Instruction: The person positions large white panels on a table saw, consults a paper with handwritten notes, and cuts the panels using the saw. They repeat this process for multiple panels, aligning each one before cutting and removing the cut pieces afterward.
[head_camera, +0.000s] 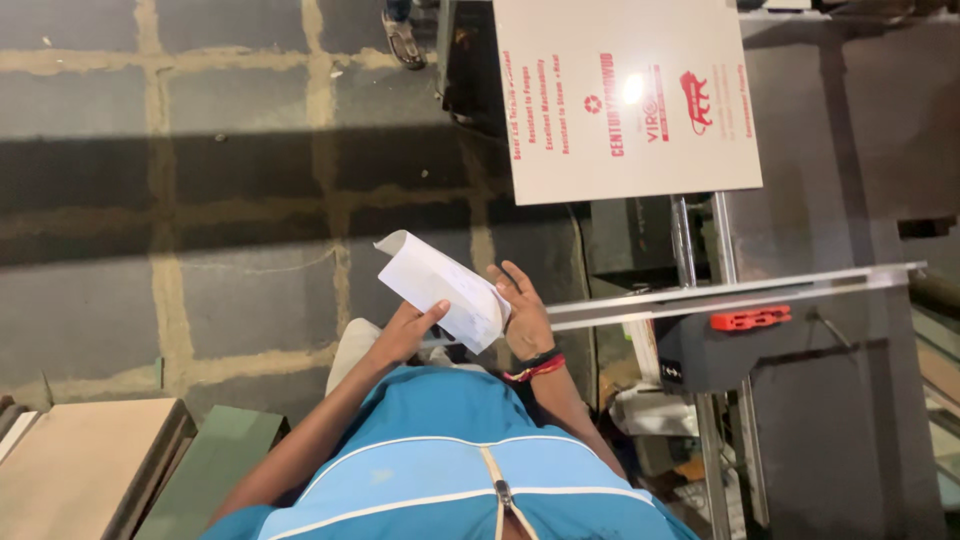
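Observation:
I hold a curled white sheet of paper (440, 285) in front of my chest with both hands. My left hand (405, 333) pinches its lower edge between thumb and fingers. My right hand (522, 312), with red and black bands at the wrist, supports the sheet's right side from behind, fingers spread upward. The paper's top left corner curls over. Below the hands is my blue shirt with white stripes.
A pale laminated board (625, 95) with red print lies on a machine table (800, 150) at the upper right. A metal guide rail (730, 290) with a red clamp (750, 319) crosses at right. Stacked boards (85, 460) sit lower left on the tiled floor. Another person's foot (403, 38) is at the top.

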